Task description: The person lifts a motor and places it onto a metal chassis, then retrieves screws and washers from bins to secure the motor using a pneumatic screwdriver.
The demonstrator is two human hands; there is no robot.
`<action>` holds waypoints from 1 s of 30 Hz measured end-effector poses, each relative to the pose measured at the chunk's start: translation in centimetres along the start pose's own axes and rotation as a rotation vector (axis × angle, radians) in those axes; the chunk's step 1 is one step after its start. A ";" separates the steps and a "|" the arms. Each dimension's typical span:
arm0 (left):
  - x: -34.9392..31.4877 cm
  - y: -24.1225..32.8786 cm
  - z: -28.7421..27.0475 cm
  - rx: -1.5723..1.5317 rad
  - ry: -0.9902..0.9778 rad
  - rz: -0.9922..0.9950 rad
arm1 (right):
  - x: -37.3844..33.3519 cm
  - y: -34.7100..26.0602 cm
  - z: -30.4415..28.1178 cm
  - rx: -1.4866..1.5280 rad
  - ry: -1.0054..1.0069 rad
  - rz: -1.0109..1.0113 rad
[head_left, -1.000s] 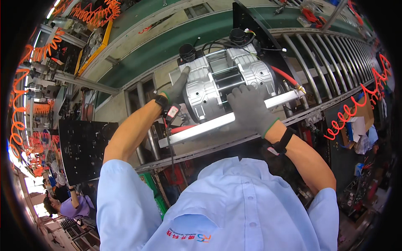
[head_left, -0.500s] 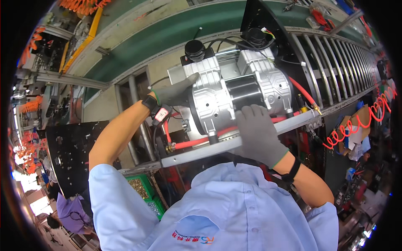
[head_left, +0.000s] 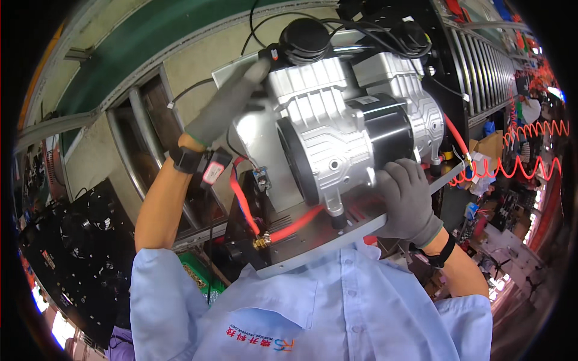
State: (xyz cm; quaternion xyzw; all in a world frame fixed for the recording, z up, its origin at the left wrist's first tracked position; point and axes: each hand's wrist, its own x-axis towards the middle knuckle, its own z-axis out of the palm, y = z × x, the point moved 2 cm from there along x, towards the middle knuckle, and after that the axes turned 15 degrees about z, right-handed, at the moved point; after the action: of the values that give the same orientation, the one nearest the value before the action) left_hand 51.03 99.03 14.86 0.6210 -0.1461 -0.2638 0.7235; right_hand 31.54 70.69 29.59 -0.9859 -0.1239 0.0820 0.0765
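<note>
Left hand [head_left: 232, 102], grip unclear, has risen toward the cap [head_left: 306, 41], exposing the pump's [head_left: 331, 132] side; right hand [head_left: 409, 201] grips tray [head_left: 319, 247].

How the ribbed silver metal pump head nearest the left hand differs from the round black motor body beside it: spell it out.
The silver pump head is pale and ridged; the black motor body is dark and smooth. The pump head looks larger and rises higher; the motor body sits lower, between it and a second silver pump head. Both look shiny.
</note>
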 end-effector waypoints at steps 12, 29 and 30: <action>6.4 -1.9 -0.3 -0.176 -0.032 0.112 | 1.3 0.1 0.0 -0.023 -0.057 -0.008; -0.4 -4.9 0.5 -0.530 -0.162 -0.375 | 1.2 0.6 0.6 -0.008 -0.088 -0.008; -1.1 -5.0 0.8 -0.530 -0.184 -0.335 | 1.2 0.6 0.6 -0.005 -0.082 -0.009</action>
State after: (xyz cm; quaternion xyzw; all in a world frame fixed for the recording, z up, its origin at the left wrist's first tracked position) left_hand 48.70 98.55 10.27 0.3998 -0.0329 -0.4632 0.7903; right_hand 32.76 70.54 28.76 -0.9814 -0.1315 0.1219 0.0690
